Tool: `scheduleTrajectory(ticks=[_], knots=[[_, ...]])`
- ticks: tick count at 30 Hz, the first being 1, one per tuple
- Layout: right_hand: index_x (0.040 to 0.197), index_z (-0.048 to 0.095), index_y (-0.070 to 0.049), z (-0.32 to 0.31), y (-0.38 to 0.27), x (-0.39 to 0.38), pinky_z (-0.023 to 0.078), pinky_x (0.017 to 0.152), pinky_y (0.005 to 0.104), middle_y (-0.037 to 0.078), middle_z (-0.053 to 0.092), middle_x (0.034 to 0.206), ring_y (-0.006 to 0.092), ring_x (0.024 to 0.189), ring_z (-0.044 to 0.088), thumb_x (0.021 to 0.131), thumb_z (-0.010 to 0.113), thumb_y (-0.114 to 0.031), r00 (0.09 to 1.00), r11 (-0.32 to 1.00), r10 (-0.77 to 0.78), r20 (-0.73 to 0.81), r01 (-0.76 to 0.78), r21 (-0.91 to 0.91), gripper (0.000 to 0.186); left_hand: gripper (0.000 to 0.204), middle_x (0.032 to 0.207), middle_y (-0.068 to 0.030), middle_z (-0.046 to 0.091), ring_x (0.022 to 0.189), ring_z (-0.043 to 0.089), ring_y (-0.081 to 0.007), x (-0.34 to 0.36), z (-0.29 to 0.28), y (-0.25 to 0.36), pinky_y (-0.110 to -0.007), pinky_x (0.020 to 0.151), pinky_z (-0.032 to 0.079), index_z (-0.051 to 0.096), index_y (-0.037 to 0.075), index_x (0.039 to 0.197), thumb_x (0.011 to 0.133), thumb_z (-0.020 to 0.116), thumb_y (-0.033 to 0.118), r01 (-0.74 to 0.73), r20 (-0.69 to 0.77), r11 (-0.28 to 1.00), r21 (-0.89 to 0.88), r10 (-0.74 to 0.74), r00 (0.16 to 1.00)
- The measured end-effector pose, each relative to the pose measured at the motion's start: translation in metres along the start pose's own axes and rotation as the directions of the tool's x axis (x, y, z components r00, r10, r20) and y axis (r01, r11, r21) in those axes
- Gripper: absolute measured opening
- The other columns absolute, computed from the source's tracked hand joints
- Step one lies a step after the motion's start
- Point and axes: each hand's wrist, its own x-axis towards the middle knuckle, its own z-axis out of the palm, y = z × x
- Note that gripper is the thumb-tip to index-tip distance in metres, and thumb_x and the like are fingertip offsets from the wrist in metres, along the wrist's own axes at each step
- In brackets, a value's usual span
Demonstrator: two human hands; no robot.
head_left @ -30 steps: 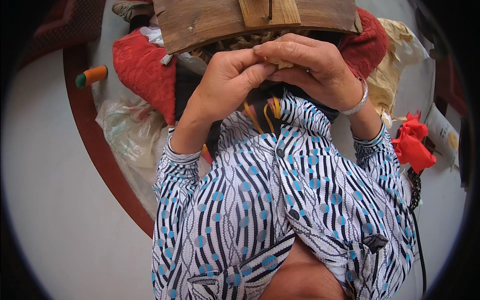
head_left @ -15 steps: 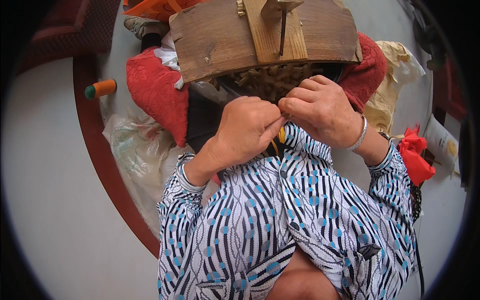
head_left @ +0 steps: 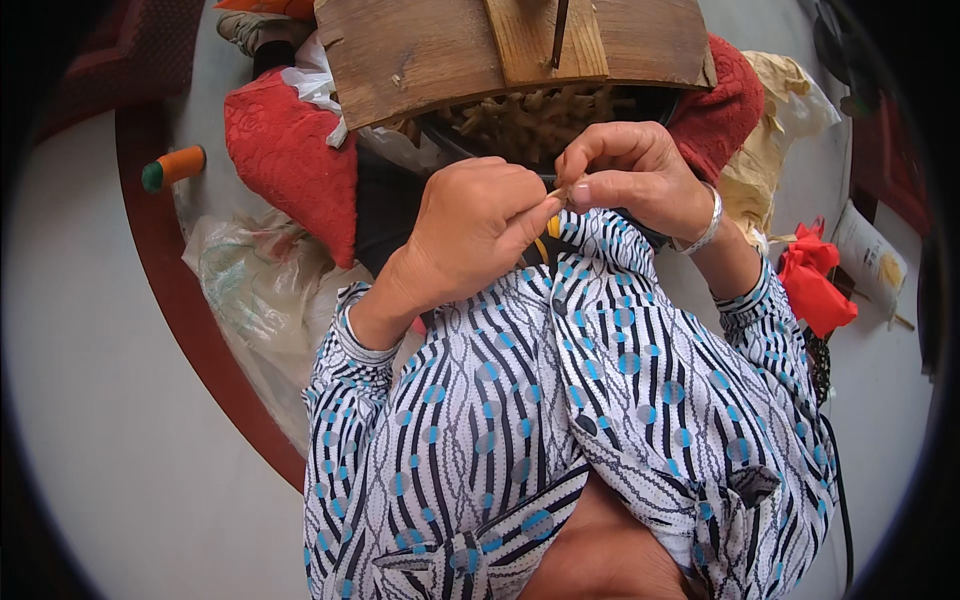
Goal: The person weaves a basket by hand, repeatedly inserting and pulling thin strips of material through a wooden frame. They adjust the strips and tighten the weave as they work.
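On the pale floor (head_left: 90,350), at the left, lie an orange-and-green spool (head_left: 178,166) and a crumpled translucent plastic bag (head_left: 245,275); at the right, a crumpled tan sheet (head_left: 748,180) and a white cylinder (head_left: 868,250). A brown wooden board (head_left: 420,50) carries a paler wooden strip (head_left: 528,45).

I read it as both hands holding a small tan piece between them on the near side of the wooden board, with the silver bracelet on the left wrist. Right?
Not quite: the head view shows the silver bracelet on the wrist of the right hand, not the left. The rest of your reading stands.
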Motion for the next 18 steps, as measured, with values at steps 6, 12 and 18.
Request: scheduleTrajectory(ticks=[6, 12, 18], knots=[[0.129, 0.051, -0.001, -0.005, 0.011, 0.007, 0.054, 0.08, 0.0247, 0.006, 0.065, 0.102, 0.0094, 0.09, 0.062, 0.094, 0.061, -0.016, 0.993, 0.984, -0.025, -0.119, 0.045, 0.172, 0.04, 0.023, 0.064, -0.0039, 0.057, 0.06, 0.059, -0.0141, -0.002, -0.001, -0.012, -0.03, 0.055, 0.045, 0.06, -0.002, 0.079, 0.093, 0.059, 0.016, 0.354, 0.095, 0.835, -0.422, -0.347, 0.933], [0.122, 0.058, -0.001, -0.015, 0.009, 0.0, 0.051, 0.078, 0.0225, 0.004, 0.065, 0.101, 0.0078, 0.087, 0.061, 0.092, 0.062, -0.017, 0.992, 0.949, -0.102, -0.077, 0.073, -0.307, 0.034, 0.03, 0.069, 0.0005, 0.055, 0.065, 0.049, -0.0066, -0.005, -0.003, -0.027, -0.022, 0.059, 0.04, 0.062, -0.001, 0.085, 0.097, 0.054, 0.025, 0.319, 0.118, 0.838, -0.443, -0.298, 0.947], [0.109, 0.065, 0.0, -0.011, 0.016, 0.004, 0.05, 0.069, 0.0231, 0.001, 0.067, 0.087, 0.008, 0.078, 0.061, 0.09, 0.065, -0.009, 0.956, 0.893, -0.255, -0.142, 0.177, -0.413, 0.021, 0.037, 0.075, 0.0011, 0.055, 0.07, 0.048, -0.0074, -0.002, 0.001, -0.029, -0.022, 0.067, 0.041, 0.064, -0.001, 0.088, 0.099, 0.051, 0.032, 0.354, 0.13, 0.769, -0.532, -0.34, 0.932]])
